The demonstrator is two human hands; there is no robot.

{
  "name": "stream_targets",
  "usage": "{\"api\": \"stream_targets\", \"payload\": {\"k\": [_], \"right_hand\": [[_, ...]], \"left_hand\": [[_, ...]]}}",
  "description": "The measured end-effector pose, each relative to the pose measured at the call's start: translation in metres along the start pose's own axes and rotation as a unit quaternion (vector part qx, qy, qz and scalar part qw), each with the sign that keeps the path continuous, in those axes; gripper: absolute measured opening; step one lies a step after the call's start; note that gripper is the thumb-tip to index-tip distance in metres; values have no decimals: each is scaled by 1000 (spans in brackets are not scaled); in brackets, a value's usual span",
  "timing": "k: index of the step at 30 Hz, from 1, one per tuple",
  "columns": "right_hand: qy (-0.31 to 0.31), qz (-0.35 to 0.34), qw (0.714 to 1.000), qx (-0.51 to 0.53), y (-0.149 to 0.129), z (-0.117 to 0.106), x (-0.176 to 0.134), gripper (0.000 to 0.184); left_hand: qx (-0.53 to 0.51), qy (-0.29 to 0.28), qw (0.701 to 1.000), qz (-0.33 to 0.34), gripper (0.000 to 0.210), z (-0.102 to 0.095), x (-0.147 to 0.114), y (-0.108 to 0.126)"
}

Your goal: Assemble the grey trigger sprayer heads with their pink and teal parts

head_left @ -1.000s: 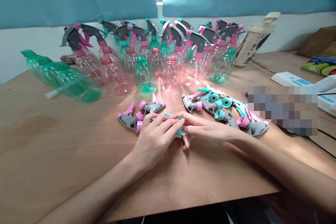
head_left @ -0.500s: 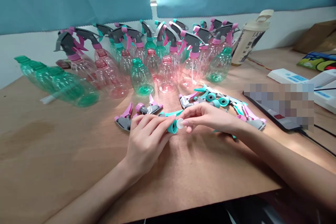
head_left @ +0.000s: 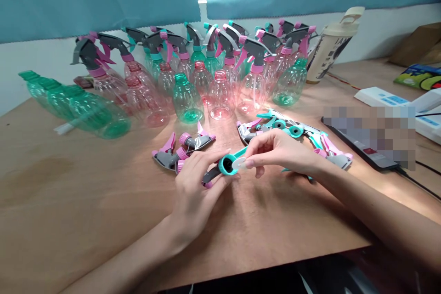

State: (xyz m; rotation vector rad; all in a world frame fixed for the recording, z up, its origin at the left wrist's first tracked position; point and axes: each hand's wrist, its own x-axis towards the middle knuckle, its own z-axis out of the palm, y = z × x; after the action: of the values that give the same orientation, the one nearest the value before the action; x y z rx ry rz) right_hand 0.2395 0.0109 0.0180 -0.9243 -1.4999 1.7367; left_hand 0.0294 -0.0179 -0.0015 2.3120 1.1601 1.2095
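My left hand (head_left: 198,188) is closed around a grey and turquoise spray trigger head (head_left: 226,165), whose round collar faces me and shows a dark hollow inside. Between thumb and fingertips, my right hand (head_left: 275,151) pinches a small white disc (head_left: 238,163) right at the collar's right edge. Left of and behind the left hand lie several grey and pink trigger heads (head_left: 167,157). Past the right hand is a pile of turquoise and pink trigger heads (head_left: 295,131), partly hidden by that hand.
Several green and pink clear bottles (head_left: 188,101) stand at the back, many with trigger heads on. Green bottles (head_left: 99,115) lie at the left beside thin white tubes (head_left: 74,121). At the right are a dark phone-like device (head_left: 365,147), a white power strip (head_left: 379,98) and a tall cup (head_left: 332,50).
My left hand has turned the trigger head so the collar's opening faces me more. The white disc in my right hand has tilted flatter and stays beside the collar.
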Motion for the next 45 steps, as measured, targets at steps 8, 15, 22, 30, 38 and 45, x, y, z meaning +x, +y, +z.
{"api": "stream_targets", "payload": {"k": [8, 15, 22, 30, 38, 45], "right_hand": [[-26, 42, 998, -27, 3, -1, 1, 15], [8, 22, 999, -49, 7, 5, 1, 27], [-7, 25, 998, -55, 4, 7, -1, 31], [78, -130, 978, -141, -10, 7, -11, 27], [80, -294, 860, -409, -5, 21, -21, 39], [69, -298, 851, -426, -1, 18, -18, 45]], "left_hand": [[-1, -22, 999, 26, 30, 1, -1, 1], [-16, -26, 999, 38, 29, 4, -1, 0], [-18, -30, 999, 39, 29, 2, -3, 2], [-9, -34, 999, 38, 29, 1, -1, 2], [-6, -36, 998, 54, 25, 1, -2, 2], [5, -38, 998, 53, 26, -1, -1, 1]]}}
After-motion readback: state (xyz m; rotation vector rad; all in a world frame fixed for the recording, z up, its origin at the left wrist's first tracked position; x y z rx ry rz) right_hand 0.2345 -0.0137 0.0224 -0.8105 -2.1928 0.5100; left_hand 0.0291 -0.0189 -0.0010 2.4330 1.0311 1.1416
